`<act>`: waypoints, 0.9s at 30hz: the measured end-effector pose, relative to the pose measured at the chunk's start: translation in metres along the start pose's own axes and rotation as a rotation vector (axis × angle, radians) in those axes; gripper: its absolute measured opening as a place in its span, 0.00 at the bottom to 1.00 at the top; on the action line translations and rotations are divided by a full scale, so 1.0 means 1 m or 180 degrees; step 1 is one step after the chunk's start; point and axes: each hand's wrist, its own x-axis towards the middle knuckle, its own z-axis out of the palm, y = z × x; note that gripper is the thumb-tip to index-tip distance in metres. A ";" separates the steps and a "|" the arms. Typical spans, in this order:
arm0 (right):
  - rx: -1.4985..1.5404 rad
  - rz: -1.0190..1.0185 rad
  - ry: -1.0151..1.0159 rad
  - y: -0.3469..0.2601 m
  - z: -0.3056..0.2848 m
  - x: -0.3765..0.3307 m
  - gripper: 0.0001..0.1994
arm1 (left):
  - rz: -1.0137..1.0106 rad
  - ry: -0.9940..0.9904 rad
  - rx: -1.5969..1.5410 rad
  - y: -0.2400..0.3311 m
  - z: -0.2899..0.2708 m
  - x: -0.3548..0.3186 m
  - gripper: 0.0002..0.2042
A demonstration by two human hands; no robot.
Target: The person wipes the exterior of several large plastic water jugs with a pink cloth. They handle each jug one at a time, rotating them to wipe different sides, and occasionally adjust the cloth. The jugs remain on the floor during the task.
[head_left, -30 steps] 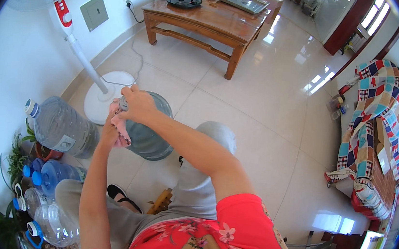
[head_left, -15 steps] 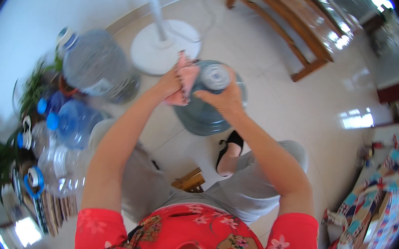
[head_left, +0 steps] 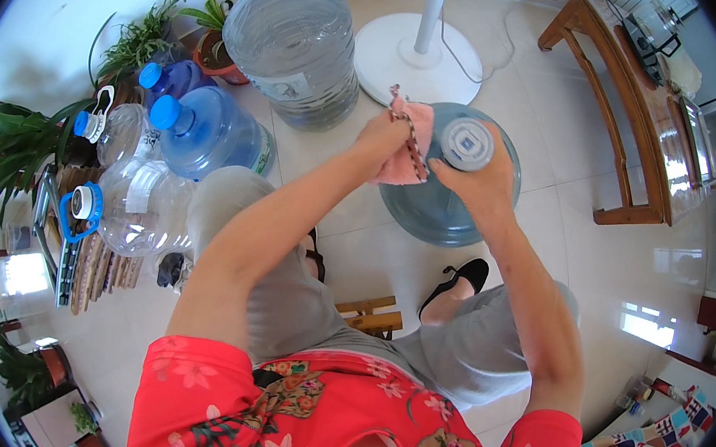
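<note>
Between my knees a large blue-green water jug (head_left: 429, 210) stands on the floor with its capped neck (head_left: 467, 144) toward me. My right hand (head_left: 486, 183) is closed around that neck, thumb on the near left side and fingers mostly hidden beyond it. A pink cloth (head_left: 415, 147) with a dark patterned edge is gripped in my left hand (head_left: 381, 143). It lies against the jug's left shoulder; the left fingertips are covered by the cloth.
Left of the jug stand a big clear bottle (head_left: 293, 51), a blue jug (head_left: 210, 134) and a clear handled bottle (head_left: 146, 208). Potted plants (head_left: 215, 43) are behind them. A white round stand base (head_left: 394, 48) is beyond the jug; a wooden table (head_left: 611, 102) stands far right.
The view has swung, so jug, hands and bottles appear farther right, and the picture is sharper. Both hands keep their holds on the cloth and the jug's neck.
</note>
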 end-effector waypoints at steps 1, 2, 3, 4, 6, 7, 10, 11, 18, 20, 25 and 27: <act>-0.0032 -0.0029 -0.0061 -0.005 0.005 0.003 0.29 | 0.0024 0.0051 -0.0212 0.000 -0.004 -0.004 0.15; -0.0064 -0.0052 -0.0121 -0.009 0.012 0.008 0.29 | 0.0042 0.0102 -0.0423 0.004 -0.015 -0.005 0.16; 0.0037 -0.0023 -0.0151 -0.009 0.021 0.012 0.29 | 0.0026 0.0143 -0.0640 0.008 -0.024 -0.011 0.17; 0.0132 0.0029 -0.0175 -0.008 0.029 0.017 0.29 | -0.0081 0.0284 -0.0569 0.015 -0.034 -0.016 0.18; -0.0080 -0.0258 -0.0253 -0.009 0.040 0.027 0.30 | -0.0221 0.0268 -0.0648 0.032 -0.050 -0.030 0.18; -0.0111 -0.0251 -0.0285 -0.013 0.045 0.029 0.31 | -0.0174 0.0378 -0.0751 0.043 -0.052 -0.040 0.18; -0.0107 -0.0359 -0.0444 -0.018 0.064 0.033 0.33 | -0.0197 0.0468 -0.0376 0.057 -0.073 -0.055 0.21; -0.0070 -0.0420 -0.0509 -0.016 0.071 0.034 0.33 | -0.0133 0.0521 -0.0342 0.052 -0.084 -0.053 0.21; 0.0101 -0.0377 -0.0685 -0.031 0.110 0.042 0.32 | 0.0169 0.0978 -0.0431 0.054 -0.124 -0.052 0.17; 0.0013 -0.0479 -0.0596 -0.033 0.122 0.042 0.34 | 0.0213 0.1089 -0.0447 0.057 -0.128 -0.057 0.18; 0.0174 -0.0632 -0.0723 -0.041 0.135 0.034 0.32 | 0.0156 0.1093 -0.0312 0.043 -0.152 -0.053 0.19; 0.0359 -0.0285 -0.1221 -0.048 0.127 0.038 0.38 | 0.0255 0.1095 -0.0101 0.041 -0.154 -0.051 0.18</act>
